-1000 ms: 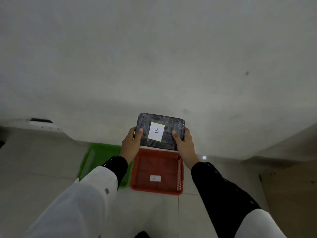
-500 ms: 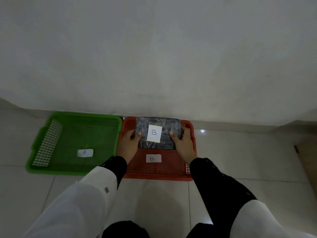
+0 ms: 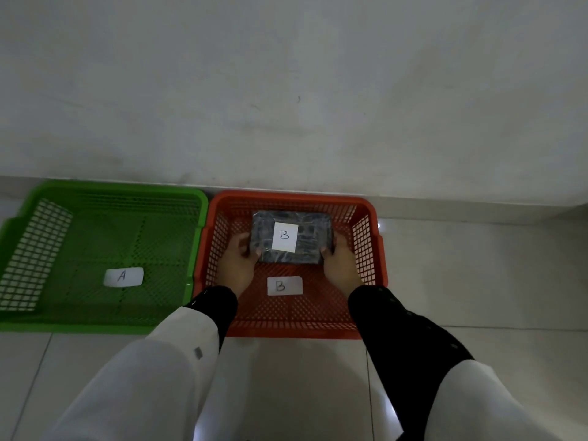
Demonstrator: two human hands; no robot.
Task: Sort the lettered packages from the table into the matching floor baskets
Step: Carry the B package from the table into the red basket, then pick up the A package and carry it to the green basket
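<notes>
The person is crouching over the red basket, which is sitting on the tiled floor against the wall, and is lowering a dark wrapped package into it; the package, carrying a white slip marked B on top, is inside the basket's walls toward the far end, beyond the white B label that is lying on the basket's bottom. The left hand is gripping the package's left end and the right hand is gripping its right end, fingers curled around the edges; whether the package is already resting on the basket's mesh or hanging just above it cannot be told. To the left of the red basket, touching it side to side, the green basket marked A is lying with nothing in it but its own label. Judging by this, the B package is going where it belongs and only the release is left for this one; no other package is in either basket, so this is looking like an early item, and since the tabletop is out of view, how many packages are waiting there cannot be said. Compared with half a second ago, the package is sitting lower inside the red basket, the hands are reaching further in with it, and both baskets are appearing larger and fuller in view as the head is coming down closer.
</notes>
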